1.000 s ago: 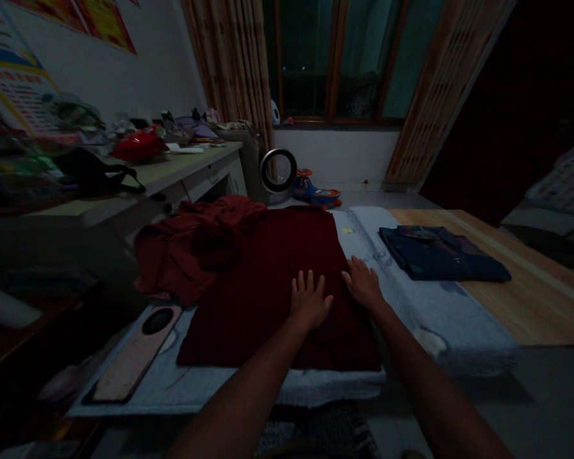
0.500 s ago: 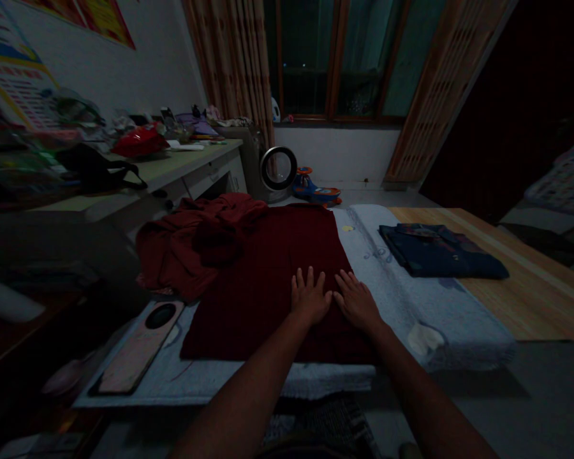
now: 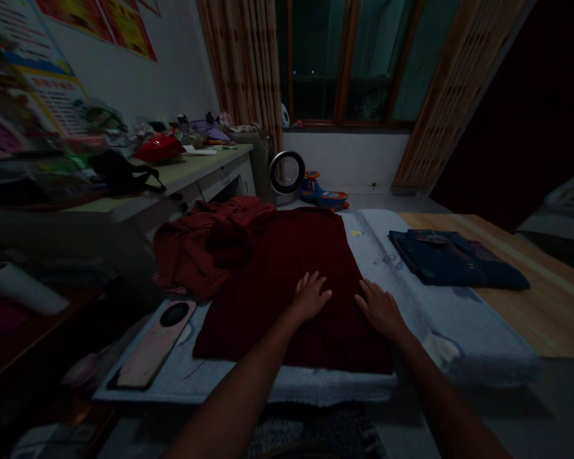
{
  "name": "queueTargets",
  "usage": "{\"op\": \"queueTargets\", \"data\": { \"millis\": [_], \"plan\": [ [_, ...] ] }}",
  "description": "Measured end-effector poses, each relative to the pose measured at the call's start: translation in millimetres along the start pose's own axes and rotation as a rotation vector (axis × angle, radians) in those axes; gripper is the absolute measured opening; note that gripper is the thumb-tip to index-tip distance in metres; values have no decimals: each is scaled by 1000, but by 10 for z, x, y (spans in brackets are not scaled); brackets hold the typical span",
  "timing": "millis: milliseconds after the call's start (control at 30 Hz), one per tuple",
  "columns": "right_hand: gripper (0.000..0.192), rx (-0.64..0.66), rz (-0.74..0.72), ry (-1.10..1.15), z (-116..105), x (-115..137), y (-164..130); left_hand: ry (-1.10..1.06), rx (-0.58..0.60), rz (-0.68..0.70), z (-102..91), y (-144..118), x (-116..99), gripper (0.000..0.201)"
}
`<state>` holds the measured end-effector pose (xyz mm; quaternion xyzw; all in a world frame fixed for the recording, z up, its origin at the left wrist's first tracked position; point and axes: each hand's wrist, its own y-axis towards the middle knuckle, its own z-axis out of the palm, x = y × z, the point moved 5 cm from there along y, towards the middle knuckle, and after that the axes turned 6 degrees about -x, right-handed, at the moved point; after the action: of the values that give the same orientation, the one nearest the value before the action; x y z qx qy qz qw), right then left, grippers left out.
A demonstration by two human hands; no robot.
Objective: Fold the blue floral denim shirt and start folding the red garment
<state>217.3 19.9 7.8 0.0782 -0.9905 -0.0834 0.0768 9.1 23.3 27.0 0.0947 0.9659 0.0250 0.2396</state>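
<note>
Both hands flat on a dark red cloth.

Head view: the left hand (image 3: 310,296) and right hand (image 3: 381,311) lie palm down, fingers spread and gripping nothing, on the red cloth (image 3: 287,274) spread over a pale towel (image 3: 440,325). At 10 o'clock from the hands the cloth bunches up. A folded navy garment (image 3: 454,268) lies at 2 o'clock, well apart, and a pink board (image 3: 155,344) at 8 o'clock.

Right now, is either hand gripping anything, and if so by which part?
Nothing is gripped. The left hand and right hand lie flat, palms down, on the dark red garment, near its right edge.
</note>
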Motion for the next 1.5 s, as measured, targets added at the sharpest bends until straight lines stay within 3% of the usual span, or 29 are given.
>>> {"op": "queueTargets", "data": {
  "millis": [67,133,233,333,500,667,833,933,1033,1167,1267,1367,1500],
  "plan": [
    [55,-33,2,4,-57,-31,65,-39,-86,-32,-256,-10,190,52],
    [54,-87,-41,33,-155,31,146,1,-270,-55,-601,-43,409,48],
    [54,-144,-170,115,-306,301,259,153,-571,-141,-1120,-138,754,48],
    [53,-102,-287,174,-329,622,321,307,-744,-284,-1483,-214,1086,64],
    [53,128,-363,152,-70,828,307,387,-711,-508,-1736,-175,1637,88],
    [54,190,-353,180,-95,842,339,367,-660,-511,-1903,-32,1900,81],
    [46,176,-336,459,-389,1111,521,314,-502,-418,-1843,115,1666,35],
    [43,196,-287,648,-451,1321,679,144,-505,-381,-1681,163,1428,25],
    [40,288,-153,883,-347,1494,829,-293,-525,-348,-1413,201,1234,22],
    [34,442,222,1326,-78,1595,930,-1083,-578,-396,-986,178,1028,31],
    [29,449,341,1541,45,1613,964,-1369,-499,-472,-709,105,876,35],
    [35,312,388,1486,99,1508,1017,-1278,-406,-427,-638,-28,810,35],
    [52,178,408,1380,74,1299,1131,-654,-399,-333,-845,-332,956,28]
  ]
}}
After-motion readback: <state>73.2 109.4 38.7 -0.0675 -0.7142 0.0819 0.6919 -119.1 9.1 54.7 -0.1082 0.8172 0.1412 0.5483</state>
